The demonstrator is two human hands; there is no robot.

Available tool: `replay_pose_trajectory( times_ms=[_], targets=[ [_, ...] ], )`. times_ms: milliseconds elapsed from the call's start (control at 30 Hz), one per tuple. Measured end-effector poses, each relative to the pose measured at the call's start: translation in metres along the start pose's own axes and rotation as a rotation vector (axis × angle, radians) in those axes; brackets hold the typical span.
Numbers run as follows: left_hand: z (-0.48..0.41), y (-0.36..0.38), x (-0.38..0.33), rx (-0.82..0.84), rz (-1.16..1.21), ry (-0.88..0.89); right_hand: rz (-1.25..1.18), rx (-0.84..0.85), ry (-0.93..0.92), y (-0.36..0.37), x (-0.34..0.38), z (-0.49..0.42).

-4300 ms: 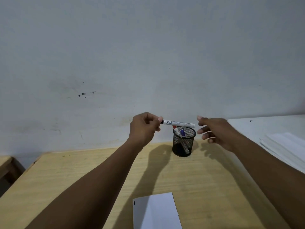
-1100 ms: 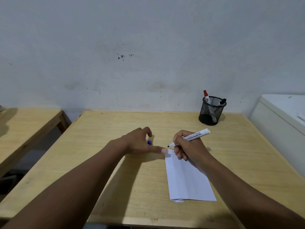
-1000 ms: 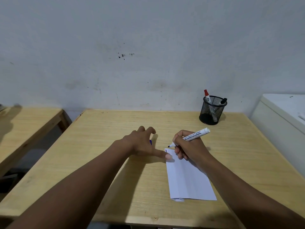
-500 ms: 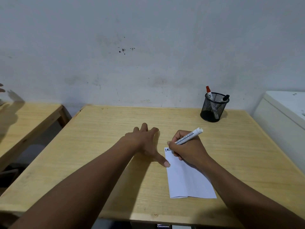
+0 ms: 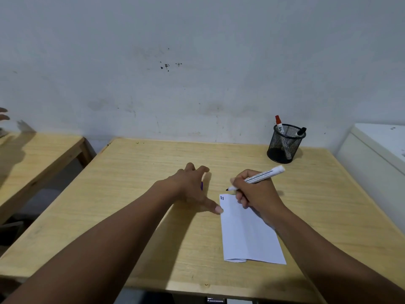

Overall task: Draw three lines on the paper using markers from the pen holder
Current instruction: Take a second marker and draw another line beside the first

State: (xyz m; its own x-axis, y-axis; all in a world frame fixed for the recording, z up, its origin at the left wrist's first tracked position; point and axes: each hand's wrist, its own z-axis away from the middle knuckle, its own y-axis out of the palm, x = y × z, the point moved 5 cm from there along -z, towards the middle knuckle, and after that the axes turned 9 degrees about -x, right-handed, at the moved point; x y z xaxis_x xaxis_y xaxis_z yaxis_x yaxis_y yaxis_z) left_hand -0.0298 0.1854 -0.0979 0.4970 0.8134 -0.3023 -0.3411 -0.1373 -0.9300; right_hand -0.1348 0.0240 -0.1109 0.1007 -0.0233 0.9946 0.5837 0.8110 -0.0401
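Observation:
A folded white paper (image 5: pixel 247 233) lies on the wooden table (image 5: pixel 153 163), with two short dark lines (image 5: pixel 222 198) at its top left corner. My right hand (image 5: pixel 256 194) grips an uncapped white marker (image 5: pixel 259 177), its dark tip just above the paper's top edge. My left hand (image 5: pixel 192 187) rests flat on the table, its thumb touching the paper's left edge. A blue cap (image 5: pixel 201 185) peeks out by the left palm. The black mesh pen holder (image 5: pixel 285 143) stands at the back right with a red-capped marker (image 5: pixel 278 123) and a black-capped marker (image 5: pixel 299 132) in it.
A second wooden table (image 5: pixel 32 154) stands to the left, with another person's fingers (image 5: pixel 4 114) at the frame's left edge. A white cabinet (image 5: pixel 377 154) sits to the right. A grey wall rises behind the table.
A second short line has appeared beside the first at the paper's corner. My right hand has lifted the marker tip off the paper. The left thumb slid down the paper's edge.

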Motion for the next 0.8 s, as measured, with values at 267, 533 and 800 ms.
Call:
replay_pose_trajectory(
  times_ms=[267, 533, 800],
  targets=[
    [-0.016, -0.024, 0.010, -0.253, 0.289, 0.114, -0.226, 0.040, 0.114, -0.018, 0.043, -0.021],
    [-0.025, -0.057, -0.034, -0.198, 1.060, 0.130, -0.181, 0.016, 0.094, -0.038, 0.081, -0.036],
    [-0.035, -0.060, -0.053, -0.106, 1.330, 0.123, -0.235, -0.092, 0.021, -0.052, 0.091, -0.045]
  ],
)
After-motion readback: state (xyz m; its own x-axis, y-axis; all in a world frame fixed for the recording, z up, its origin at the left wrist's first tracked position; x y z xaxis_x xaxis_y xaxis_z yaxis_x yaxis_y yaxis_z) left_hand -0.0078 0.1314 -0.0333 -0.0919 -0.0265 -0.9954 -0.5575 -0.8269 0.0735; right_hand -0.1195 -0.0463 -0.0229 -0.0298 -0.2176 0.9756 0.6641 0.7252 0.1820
